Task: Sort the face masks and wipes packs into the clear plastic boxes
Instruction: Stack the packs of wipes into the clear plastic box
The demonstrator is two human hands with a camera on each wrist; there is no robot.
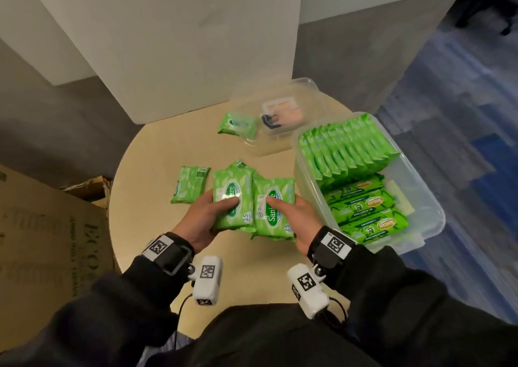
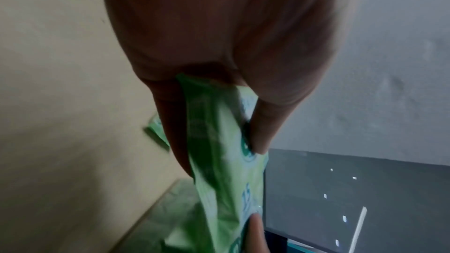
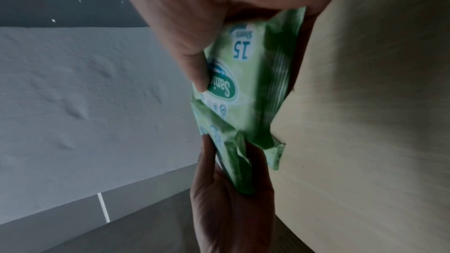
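Observation:
My left hand grips a green wipes pack, thumb on its face, above the round table. My right hand grips a second green wipes pack beside it, with at least one more pack stacked under it. The left wrist view shows the left pack pinched between thumb and fingers. In the right wrist view the right pack is held the same way, and the left hand shows below it. A large clear box at the right holds several green wipes packs.
Two more wipes packs lie on the table, one left of my hands, one at the back. A smaller clear box with masks stands behind. A cardboard carton sits at the left. White panels rise behind the table.

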